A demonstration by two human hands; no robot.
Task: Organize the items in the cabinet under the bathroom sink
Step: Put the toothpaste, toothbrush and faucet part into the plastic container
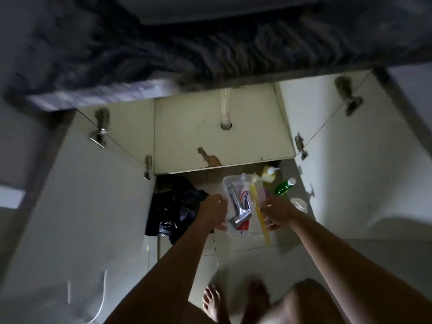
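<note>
A clear plastic container [233, 183] sits over the tiled floor in front of the open cabinet. Inside it lie a chrome tap [238, 212], a toothpaste tube [244, 202] and a long yellow stick-like item [260, 216]. My left hand [214, 212] grips the container's left edge. My right hand [277, 212] grips its right edge. The cabinet shelf [210, 132] above is bare, with a white drain pipe [225, 108] going through it and a brown stain near its front edge.
A crumpled black plastic bag [175, 206] lies on the floor to the left. A yellow pump bottle [268, 174], a green bottle [284, 187] and a white round object [299, 204] stand to the right. Both cabinet doors [93, 206] hang open. My bare feet [215, 302] are below.
</note>
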